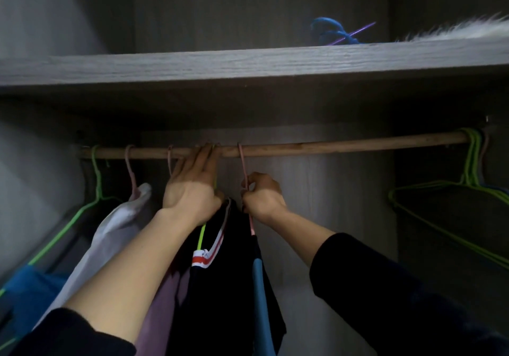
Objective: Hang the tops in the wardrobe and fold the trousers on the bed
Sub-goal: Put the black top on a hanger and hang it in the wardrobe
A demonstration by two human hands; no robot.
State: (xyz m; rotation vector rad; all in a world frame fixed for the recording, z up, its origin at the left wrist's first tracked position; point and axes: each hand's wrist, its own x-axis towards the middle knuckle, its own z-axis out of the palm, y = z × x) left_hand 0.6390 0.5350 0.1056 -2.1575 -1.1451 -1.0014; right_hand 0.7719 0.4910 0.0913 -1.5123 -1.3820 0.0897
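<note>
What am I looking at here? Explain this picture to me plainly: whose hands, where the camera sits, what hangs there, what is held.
There is no machine: a person wears one camera on the head, looking into a wardrobe. A brown wooden rail runs under a grey wooden shelf. The left hand reaches up with its fingers on the rail. The right hand pinches the stem of a pink wire hanger hooked on the rail, carrying a black top with blue trim. To the left hang a white garment and a green wire hanger. Empty green hangers bunch at the far right.
</note>
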